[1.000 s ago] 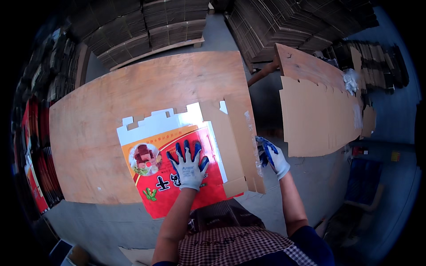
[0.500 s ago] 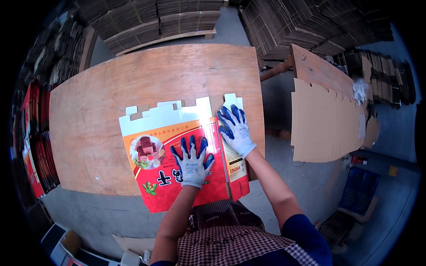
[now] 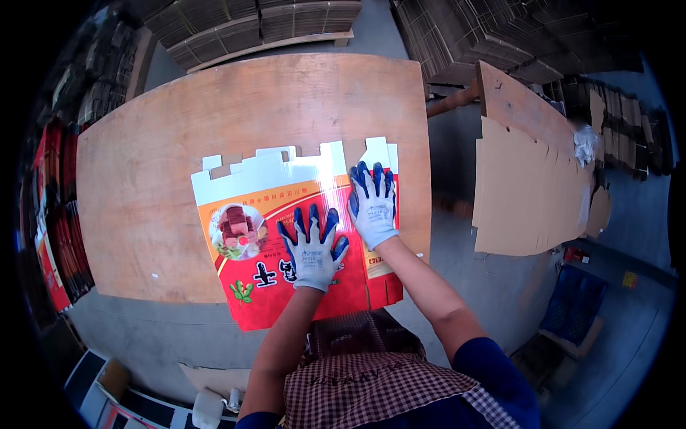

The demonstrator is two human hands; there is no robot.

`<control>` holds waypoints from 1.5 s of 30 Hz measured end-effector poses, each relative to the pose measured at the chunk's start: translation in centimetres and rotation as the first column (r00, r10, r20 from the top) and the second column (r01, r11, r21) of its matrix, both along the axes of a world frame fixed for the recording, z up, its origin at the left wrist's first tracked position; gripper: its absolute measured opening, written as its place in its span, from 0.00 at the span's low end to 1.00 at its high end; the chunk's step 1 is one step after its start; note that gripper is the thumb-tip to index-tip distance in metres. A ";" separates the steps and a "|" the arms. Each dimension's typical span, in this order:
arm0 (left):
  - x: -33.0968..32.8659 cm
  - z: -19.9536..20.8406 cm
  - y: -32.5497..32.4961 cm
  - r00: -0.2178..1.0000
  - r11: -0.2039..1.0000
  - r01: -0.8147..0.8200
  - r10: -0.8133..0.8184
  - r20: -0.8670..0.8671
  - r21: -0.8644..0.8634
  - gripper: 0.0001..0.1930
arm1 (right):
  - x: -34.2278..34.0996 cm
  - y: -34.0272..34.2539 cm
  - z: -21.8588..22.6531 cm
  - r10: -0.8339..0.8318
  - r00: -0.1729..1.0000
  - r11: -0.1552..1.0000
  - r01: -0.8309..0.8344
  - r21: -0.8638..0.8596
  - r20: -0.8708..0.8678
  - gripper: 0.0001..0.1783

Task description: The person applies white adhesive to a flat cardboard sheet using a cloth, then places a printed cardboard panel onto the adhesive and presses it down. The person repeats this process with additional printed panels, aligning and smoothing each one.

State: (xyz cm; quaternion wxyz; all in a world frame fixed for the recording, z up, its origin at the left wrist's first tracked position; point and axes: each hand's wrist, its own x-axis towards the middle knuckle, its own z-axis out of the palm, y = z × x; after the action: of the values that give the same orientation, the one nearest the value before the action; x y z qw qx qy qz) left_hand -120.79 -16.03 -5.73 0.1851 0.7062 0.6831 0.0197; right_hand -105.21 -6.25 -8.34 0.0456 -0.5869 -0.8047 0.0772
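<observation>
Left grip [image 3: 312, 254] splayed (palm down).

The tabletop [image 3: 143, 193] is smooth wood with a low, worn sheen. Across its near edge, the printed folding carton [image 3: 268, 229] is smooth cardboard with a glossy face that throws back a bright streak of light; its white flaps also look slick. The left glove [image 3: 311, 250] and right glove [image 3: 371, 211] are matt pale cloth with blue, rubbery-looking fingers. The checked apron [image 3: 371, 386] below the near edge is matt woven cloth. Beyond the right edge, the brown cardboard sheet [image 3: 525, 189] is matt, the crumpled bag [image 3: 586, 145] thin, shiny plastic.
</observation>
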 end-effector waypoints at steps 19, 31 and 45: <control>-10.0 -0.1 -4.2 0.710 0.693 -0.633 0.698 -0.098 0.345 0.40 | 1.2 -13.2 1.1 -0.213 0.977 0.977 0.212 -0.028 -0.022 0.30; -7.7 -1.6 -1.3 0.811 0.748 -0.549 0.584 0.021 0.373 0.38 | 7.3 -10.3 0.8 -0.279 0.960 0.960 0.279 0.007 0.035 0.31; -5.4 -2.4 1.1 0.835 0.759 -0.532 0.544 0.083 0.375 0.43 | 12.1 -5.3 -0.4 -0.678 0.626 0.722 0.665 -0.191 -0.385 0.48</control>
State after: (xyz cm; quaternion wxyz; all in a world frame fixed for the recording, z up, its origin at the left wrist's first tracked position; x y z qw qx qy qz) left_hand -126.15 -14.92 -8.09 0.0193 0.5025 0.8423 0.1942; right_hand -93.06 -11.54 -8.70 0.2378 -0.8126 -0.4955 0.1938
